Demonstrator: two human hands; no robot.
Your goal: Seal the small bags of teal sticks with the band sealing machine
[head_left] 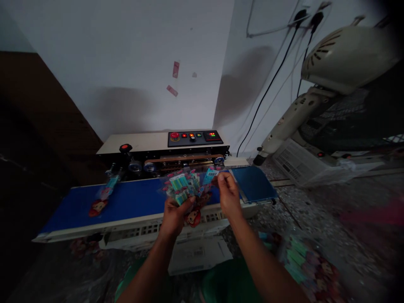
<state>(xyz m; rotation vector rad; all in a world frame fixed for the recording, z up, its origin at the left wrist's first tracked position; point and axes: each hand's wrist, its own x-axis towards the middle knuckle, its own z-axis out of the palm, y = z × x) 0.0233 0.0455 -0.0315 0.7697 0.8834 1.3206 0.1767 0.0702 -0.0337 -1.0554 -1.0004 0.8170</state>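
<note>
My left hand point(178, 212) is closed around a fanned bunch of clear plastic packets point(179, 183) with teal striped cards and red-haired cartoon figures inside. My right hand point(227, 191) pinches the edge of a single packet point(209, 176), whose teal card carries a barcode, just right of the bunch. Both hands are above the front edge of a blue conveyor belt point(135, 198). Farther left, another packet point(103, 194) lies on the belt, its red-haired figure toward me. Behind the belt runs a band sealing machine point(142, 143) with lit buttons and a red digital display.
At the right stands a beige fan-like machine point(344, 59) on an arm, beside a white plastic basket point(296, 162). More bagged packets point(311, 263) lie on the speckled floor at lower right. A white box point(198, 254) sits below the conveyor. Black cables point(271, 84) hang down the wall.
</note>
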